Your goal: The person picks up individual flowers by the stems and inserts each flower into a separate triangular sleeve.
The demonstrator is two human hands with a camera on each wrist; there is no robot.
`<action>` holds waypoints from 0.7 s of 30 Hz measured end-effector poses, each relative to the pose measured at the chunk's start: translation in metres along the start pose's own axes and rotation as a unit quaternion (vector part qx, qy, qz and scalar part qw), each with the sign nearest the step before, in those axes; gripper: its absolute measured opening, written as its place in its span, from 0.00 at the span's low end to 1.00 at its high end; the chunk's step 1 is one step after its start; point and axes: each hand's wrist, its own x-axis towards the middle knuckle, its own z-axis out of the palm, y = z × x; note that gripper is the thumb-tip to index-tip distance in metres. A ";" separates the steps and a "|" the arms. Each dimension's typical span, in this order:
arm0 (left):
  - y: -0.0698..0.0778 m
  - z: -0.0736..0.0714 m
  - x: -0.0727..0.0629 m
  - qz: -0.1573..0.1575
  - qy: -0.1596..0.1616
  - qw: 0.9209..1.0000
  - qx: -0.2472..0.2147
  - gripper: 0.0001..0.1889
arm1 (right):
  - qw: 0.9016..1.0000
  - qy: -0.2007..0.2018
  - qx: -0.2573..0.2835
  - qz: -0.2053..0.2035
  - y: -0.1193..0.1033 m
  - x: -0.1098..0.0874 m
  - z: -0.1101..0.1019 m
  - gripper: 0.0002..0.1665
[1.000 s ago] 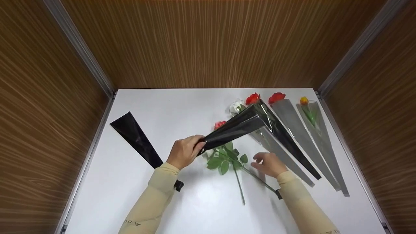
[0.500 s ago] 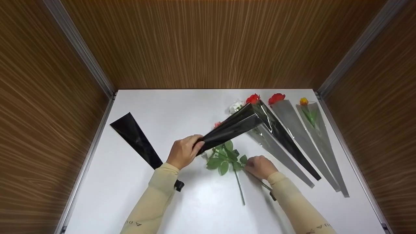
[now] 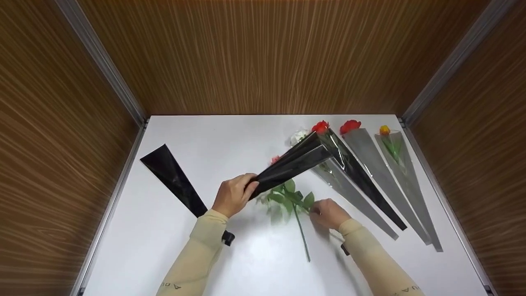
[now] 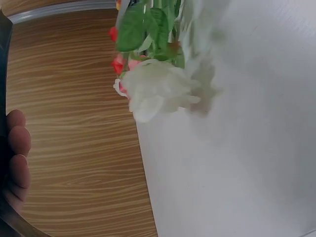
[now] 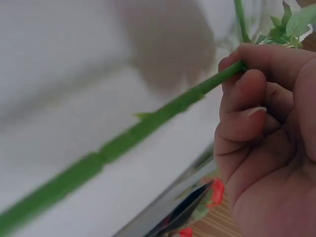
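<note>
My left hand (image 3: pixel 234 194) grips the narrow part of a black flower sleeve (image 3: pixel 291 166), whose wide end points up and right. Between thumb and fingers, my right hand (image 3: pixel 330 213) pinches a thorny green rose stem (image 5: pixel 148 123) below its leaves (image 3: pixel 308 200). A white rose (image 4: pixel 158 91) shows in the left wrist view, just off the white table; the sleeve hides its bloom in the head view. Beside the pinched stem lies a second green stem (image 3: pixel 302 234). A pink flower (image 3: pixel 275 159) peeks out behind the sleeve.
Another black sleeve (image 3: pixel 174 179) lies at the left, partly under my left forearm. On the right lie wrapped flowers: a yellow tulip (image 3: pixel 384 130), a red flower (image 3: pixel 350 126), another red one (image 3: pixel 320 126) and a white one (image 3: pixel 298 136). Wooden walls (image 3: pixel 263 57) enclose the table.
My right hand has moved left and taken hold of the rose stem. The stem and its leaves have risen slightly from the table. My left hand and the sleeve are nearly still.
</note>
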 end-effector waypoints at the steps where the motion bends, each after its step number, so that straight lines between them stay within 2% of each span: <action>1: 0.000 0.001 -0.001 -0.001 0.002 1.000 -0.002 0.13 | 1.000 0.006 0.003 -0.005 0.000 -0.001 -0.003 0.04; 4: -0.001 0.001 -0.003 -0.002 0.007 1.000 -0.003 0.13 | 0.999 0.032 0.010 -0.026 0.000 -0.004 -0.015 0.05; 8: -0.001 0.001 -0.003 -0.004 0.011 1.000 -0.001 0.14 | 0.997 0.071 0.023 -0.034 0.001 -0.007 -0.032 0.05; 16: 0.000 -0.002 -0.002 -0.010 0.026 1.000 -0.014 0.14 | 0.988 0.141 0.059 -0.001 0.004 -0.014 -0.065 0.11; 21: -0.001 -0.003 -0.003 -0.013 0.030 0.999 -0.015 0.15 | 0.982 0.173 0.077 0.017 0.003 -0.017 -0.081 0.04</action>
